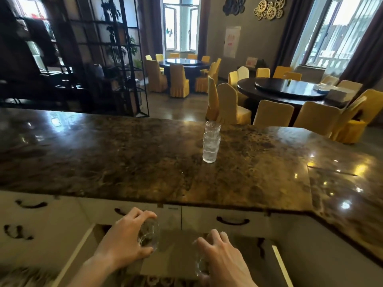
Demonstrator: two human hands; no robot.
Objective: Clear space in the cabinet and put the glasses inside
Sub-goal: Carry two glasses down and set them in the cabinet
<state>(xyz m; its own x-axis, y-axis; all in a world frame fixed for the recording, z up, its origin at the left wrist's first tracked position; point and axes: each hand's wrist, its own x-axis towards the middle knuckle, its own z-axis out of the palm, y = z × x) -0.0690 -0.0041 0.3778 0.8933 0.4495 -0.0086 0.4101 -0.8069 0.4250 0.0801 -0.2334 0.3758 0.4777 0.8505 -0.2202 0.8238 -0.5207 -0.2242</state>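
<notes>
- At the bottom of the frame, the left hand [126,235] is closed around a clear glass [148,236], fingers over the top and thumb under it, so the glass lies tilted with its long axis running up and down in the frame.
- To its right, lower centre, the right hand [219,257] curls over a second glass [201,266]; only the edge of it shows, so I cannot tell how firm the grip is.
- Both hands hang over the open cabinet [178,241], between its two white doors; the dark opening lies directly below and a little ahead of them. The inside is too dark to read.
- I judge that the next move goes downward and forward, and both hands are about equally near.
- Further up, at centre right, a stack of glasses [211,143] stands upright on the brown marble counter [103,162], well apart from both hands, somewhat nearer the right one.
</notes>
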